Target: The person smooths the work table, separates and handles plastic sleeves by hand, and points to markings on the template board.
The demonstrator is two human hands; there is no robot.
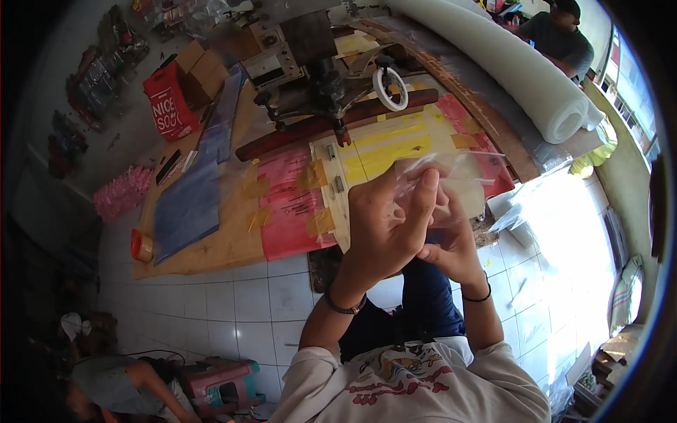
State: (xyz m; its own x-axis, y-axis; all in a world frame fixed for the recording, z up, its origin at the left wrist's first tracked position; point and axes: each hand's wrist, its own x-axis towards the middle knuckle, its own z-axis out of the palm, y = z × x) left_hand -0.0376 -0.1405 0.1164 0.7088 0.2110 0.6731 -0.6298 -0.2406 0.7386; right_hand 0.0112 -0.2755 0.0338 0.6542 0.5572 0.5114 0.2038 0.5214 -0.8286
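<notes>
In front of my chest, a thin piece of clear plastic film [474, 168] is gripped between my two hands, its loose end sticking out to the right. My left hand [389, 224] is closed on the film, thumb up and fingers curled. Just beside it and partly behind, my right hand [455, 247] has its fingers bent round the lower part of the film. Some of the right fingers are hidden by the left hand. Below and beyond the hands lies a work board with red sheets [288, 201] and a yellow sheet [386, 151] taped on.
A press machine [328, 88] with a white ring handle [390, 89] stands behind the board. At left are a blue sheet [189, 201], tape roll [142, 245] and red bag [169, 104]. A white foam roll [522, 77] lies at right. Two people sit nearby.
</notes>
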